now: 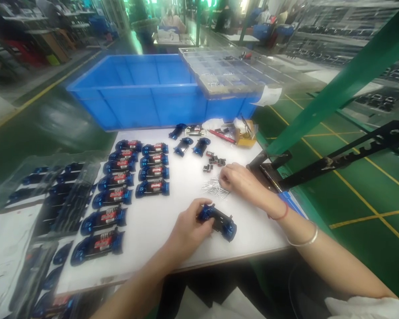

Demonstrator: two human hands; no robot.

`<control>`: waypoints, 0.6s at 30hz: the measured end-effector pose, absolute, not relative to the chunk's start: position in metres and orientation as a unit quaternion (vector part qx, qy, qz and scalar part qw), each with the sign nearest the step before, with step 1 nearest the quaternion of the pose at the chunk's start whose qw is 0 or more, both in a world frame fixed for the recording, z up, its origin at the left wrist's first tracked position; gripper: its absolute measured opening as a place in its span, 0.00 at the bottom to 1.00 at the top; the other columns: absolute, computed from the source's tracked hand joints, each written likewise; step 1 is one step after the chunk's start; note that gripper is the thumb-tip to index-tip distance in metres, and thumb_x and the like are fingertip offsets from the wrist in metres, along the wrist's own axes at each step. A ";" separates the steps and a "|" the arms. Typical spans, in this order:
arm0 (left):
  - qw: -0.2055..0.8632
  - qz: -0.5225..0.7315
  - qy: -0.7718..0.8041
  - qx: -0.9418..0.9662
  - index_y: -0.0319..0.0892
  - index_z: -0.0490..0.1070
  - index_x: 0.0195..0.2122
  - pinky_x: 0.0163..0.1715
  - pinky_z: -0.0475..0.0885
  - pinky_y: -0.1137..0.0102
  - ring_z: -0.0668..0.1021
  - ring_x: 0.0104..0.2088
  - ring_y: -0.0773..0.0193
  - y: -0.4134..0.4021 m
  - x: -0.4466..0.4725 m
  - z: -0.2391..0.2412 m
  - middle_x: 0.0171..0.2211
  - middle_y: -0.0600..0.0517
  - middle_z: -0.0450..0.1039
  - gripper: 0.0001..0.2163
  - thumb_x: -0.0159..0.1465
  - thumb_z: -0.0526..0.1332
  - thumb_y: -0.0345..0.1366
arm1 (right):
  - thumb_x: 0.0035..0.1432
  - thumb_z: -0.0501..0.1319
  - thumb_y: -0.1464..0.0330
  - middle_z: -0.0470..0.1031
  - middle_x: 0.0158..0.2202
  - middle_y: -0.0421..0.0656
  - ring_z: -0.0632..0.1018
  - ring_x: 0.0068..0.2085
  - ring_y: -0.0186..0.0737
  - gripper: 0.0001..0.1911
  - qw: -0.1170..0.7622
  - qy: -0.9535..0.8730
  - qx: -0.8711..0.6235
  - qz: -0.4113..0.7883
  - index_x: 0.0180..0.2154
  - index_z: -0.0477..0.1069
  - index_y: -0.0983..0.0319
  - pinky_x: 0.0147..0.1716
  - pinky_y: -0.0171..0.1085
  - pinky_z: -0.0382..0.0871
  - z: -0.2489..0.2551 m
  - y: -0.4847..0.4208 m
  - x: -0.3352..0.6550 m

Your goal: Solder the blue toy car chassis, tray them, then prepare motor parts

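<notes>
left hand (190, 228): holding car part (223, 224) | shiny blue, black-centred | right hand (238, 180): grip unclear

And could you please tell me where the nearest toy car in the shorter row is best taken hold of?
I'd grip that toy car by its blue right-hand end, coming from the right: it lies crosswise, with that end pointing away from the longer row, while another car sits close behind its long side.

It's a big factory, with yellow lines (379, 215) on the green floor (349, 243) and loaded racks (339, 32) far right.
</notes>
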State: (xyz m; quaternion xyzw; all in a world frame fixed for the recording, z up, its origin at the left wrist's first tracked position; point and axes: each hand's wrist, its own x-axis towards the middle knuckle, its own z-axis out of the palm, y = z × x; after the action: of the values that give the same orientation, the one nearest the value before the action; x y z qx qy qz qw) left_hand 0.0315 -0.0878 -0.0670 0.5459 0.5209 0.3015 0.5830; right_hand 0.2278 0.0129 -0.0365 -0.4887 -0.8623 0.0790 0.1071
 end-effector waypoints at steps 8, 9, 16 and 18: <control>0.529 0.345 0.482 0.608 0.46 0.77 0.45 0.27 0.75 0.71 0.79 0.27 0.66 -0.088 0.029 -0.067 0.36 0.52 0.77 0.14 0.61 0.57 0.32 | 0.53 0.55 0.77 0.67 0.25 0.37 0.67 0.28 0.33 0.06 0.246 -0.801 -0.483 0.255 0.29 0.65 0.61 0.32 0.34 0.61 -0.030 0.001 0.239; 0.518 0.353 0.472 0.620 0.45 0.78 0.41 0.27 0.75 0.72 0.79 0.28 0.65 -0.088 0.029 -0.068 0.35 0.51 0.78 0.12 0.61 0.57 0.32 | 0.53 0.55 0.76 0.67 0.25 0.36 0.67 0.28 0.32 0.05 0.259 -0.780 -0.489 0.293 0.30 0.67 0.61 0.31 0.34 0.61 -0.030 -0.001 0.240; 0.489 0.372 0.482 0.624 0.45 0.80 0.35 0.26 0.75 0.71 0.77 0.26 0.63 -0.086 0.029 -0.071 0.32 0.50 0.80 0.08 0.60 0.62 0.41 | 0.54 0.60 0.70 0.72 0.28 0.38 0.71 0.30 0.33 0.09 0.322 -0.629 -0.474 0.525 0.38 0.75 0.63 0.30 0.33 0.66 -0.025 -0.032 0.229; 0.487 0.368 0.488 0.624 0.46 0.80 0.36 0.25 0.74 0.72 0.76 0.24 0.64 -0.085 0.029 -0.071 0.33 0.50 0.80 0.10 0.60 0.63 0.44 | 0.52 0.61 0.70 0.72 0.27 0.37 0.71 0.30 0.32 0.06 0.342 -0.599 -0.461 0.559 0.35 0.73 0.62 0.30 0.33 0.67 -0.020 -0.043 0.223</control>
State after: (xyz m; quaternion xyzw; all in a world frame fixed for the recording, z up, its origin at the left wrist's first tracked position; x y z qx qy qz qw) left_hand 0.0289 -0.0848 -0.0712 0.6236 0.4880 0.3683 0.4872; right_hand 0.2227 -0.0430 -0.0203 -0.4613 -0.5985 0.5589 0.3415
